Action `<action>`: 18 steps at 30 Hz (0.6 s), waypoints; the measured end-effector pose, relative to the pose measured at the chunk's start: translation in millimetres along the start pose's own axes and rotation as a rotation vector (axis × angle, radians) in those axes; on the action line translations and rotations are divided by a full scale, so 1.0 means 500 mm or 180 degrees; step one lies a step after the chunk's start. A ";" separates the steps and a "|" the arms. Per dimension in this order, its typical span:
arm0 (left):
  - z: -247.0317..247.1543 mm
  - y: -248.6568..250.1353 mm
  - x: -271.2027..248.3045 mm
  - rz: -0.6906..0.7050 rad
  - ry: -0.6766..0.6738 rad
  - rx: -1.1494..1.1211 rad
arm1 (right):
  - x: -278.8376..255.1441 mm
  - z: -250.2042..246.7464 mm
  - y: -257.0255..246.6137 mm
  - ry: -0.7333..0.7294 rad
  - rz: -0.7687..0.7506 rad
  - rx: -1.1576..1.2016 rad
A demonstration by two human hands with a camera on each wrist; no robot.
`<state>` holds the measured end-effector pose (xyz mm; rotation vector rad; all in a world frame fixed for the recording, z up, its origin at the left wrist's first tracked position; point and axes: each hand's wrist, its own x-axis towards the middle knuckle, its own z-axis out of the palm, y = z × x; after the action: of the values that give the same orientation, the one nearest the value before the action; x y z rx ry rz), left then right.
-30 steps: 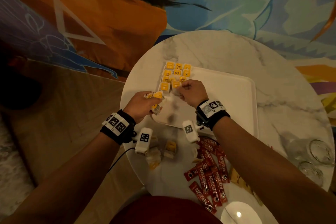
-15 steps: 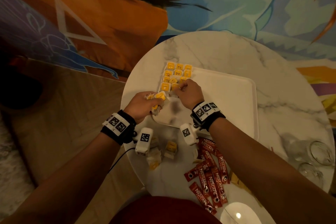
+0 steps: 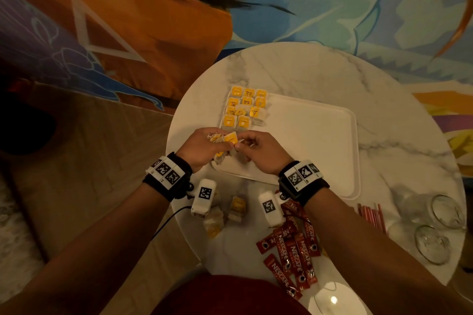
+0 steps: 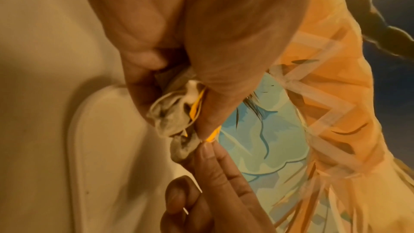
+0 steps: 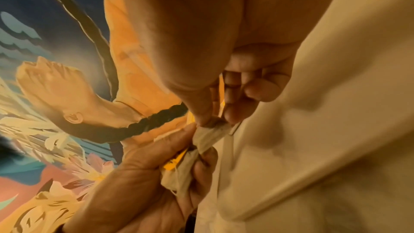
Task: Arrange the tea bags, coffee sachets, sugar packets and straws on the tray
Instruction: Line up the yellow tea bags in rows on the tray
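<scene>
A white tray (image 3: 320,140) lies on the round marble table (image 3: 320,71). Several yellow-tagged tea bags (image 3: 244,107) sit in rows at its far left corner. My left hand (image 3: 204,147) grips a bunch of tea bags (image 4: 172,112) over the tray's near left corner. My right hand (image 3: 256,148) meets it and pinches the end of one tea bag (image 5: 215,130) in that bunch between thumb and fingertip. Loose tea bags (image 3: 238,208) lie on the table near my wrists. Red coffee sachets (image 3: 294,253) are heaped at the near edge. Red straws (image 3: 371,215) lie to the right.
Two clear glasses (image 3: 445,212) stand at the table's right edge. A small white dish (image 3: 335,299) sits at the near edge. A painted mural wall (image 3: 307,7) rises behind the table, and a wooden floor (image 3: 89,161) lies to the left.
My right hand has drawn back from the rows of tea bags to my left hand and taken hold of one bag in the bunch. The left hand has barely moved.
</scene>
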<state>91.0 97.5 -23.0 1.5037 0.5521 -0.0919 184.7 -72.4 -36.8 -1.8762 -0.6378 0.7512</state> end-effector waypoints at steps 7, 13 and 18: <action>0.011 0.007 0.007 -0.0292 -0.0024 -0.0299 | 0.002 -0.017 0.026 0.0547 0.0256 0.0019; 0.004 0.008 0.017 -0.0771 -0.0083 -0.1102 | 0.047 -0.059 0.046 0.1164 0.0692 -0.0182; -0.006 0.002 0.015 -0.0839 -0.0437 -0.1494 | 0.076 -0.067 0.052 0.1225 0.0853 -0.0660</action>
<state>97.0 102.7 -24.9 0.9566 0.6099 -0.2506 237.6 -75.4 -57.9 -2.2500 -0.2277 0.4798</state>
